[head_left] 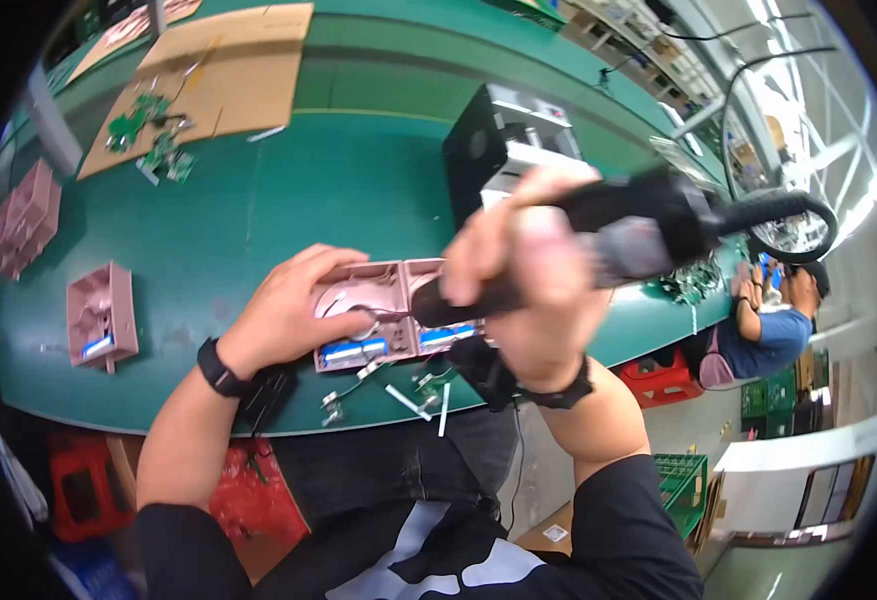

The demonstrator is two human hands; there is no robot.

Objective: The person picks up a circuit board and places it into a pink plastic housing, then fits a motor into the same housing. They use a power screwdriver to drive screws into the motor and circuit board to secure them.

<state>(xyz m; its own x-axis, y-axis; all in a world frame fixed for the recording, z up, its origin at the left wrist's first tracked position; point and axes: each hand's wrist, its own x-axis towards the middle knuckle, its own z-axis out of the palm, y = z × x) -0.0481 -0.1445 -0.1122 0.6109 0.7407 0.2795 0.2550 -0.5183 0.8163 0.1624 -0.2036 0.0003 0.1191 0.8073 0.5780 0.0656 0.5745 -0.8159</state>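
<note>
- On the green bench (209, 330), straight in front of the body, I find the pink housing (387, 290), its compartments side by side, with a blue cell (354, 351) near the lower edge of the left one and another blue cell (447, 337) in the right one
- From my seat, the left hand (294, 305) lies across the housing's left end, fingers at the far rim, thumb apart from them and reaching inside over thin wires; I cannot tell whether it pinches the wall or only presses
- The right hand (539, 270) is curled around a black corded tool (659, 215), whose dark nose points left, over the housing
- I judge the step in hand to be tool work on the fittings inside, with the left hand as the steady; the next move calls for a still housing, a well-aimed tip, and wires and thumb kept clear of it
- Blur on the right hand and tool leaves me unsure what kind of tool it is, and I cannot see whether its tip touches anything
- The right hand and tool cover part of the right compartment, the left palm hides the left wall, and I cannot tell whether the housing is one piece or two
</note>
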